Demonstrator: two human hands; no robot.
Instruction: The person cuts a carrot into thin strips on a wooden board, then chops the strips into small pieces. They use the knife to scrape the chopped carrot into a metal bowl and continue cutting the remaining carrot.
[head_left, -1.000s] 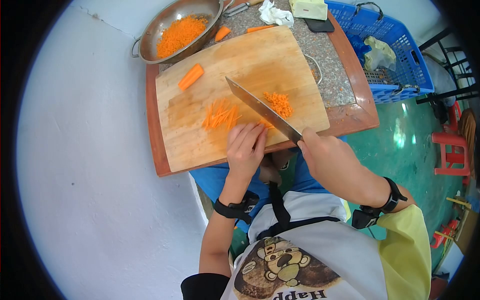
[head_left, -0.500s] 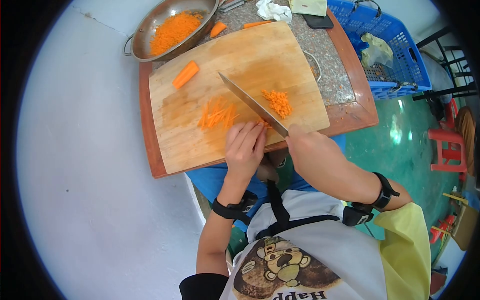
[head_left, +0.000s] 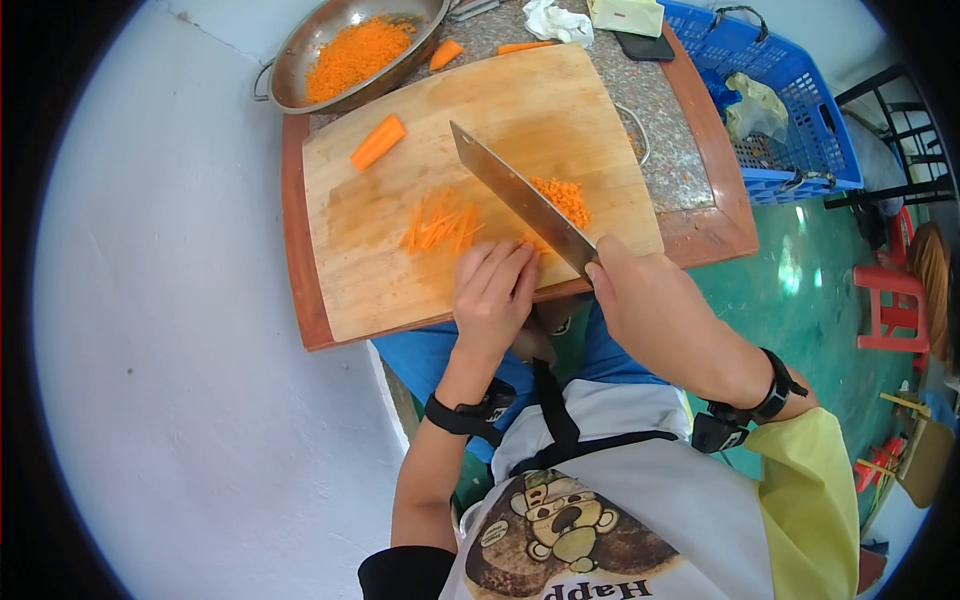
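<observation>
My right hand is closed around the handle of a cleaver-like kitchen knife, its broad blade slanting over the wooden cutting board. Close to the blade's near end, the bent fingers of my left hand press carrot strips onto the board; only small orange ends show at the fingertips. Beyond the blade lies a heap of diced carrot, partly covered by it. Loose carrot strips are spread left of the knife. Farther up the board rests a thick carrot piece.
A metal pan holding chopped carrot stands at the table's far left. Behind the board are a carrot chunk, white tissue and a dark phone. A blue basket is at the right, a wall at the left.
The knife has shifted right and its blade has tilted, showing more of its face and hiding part of the diced heap. My left hand stays nearly in place.
</observation>
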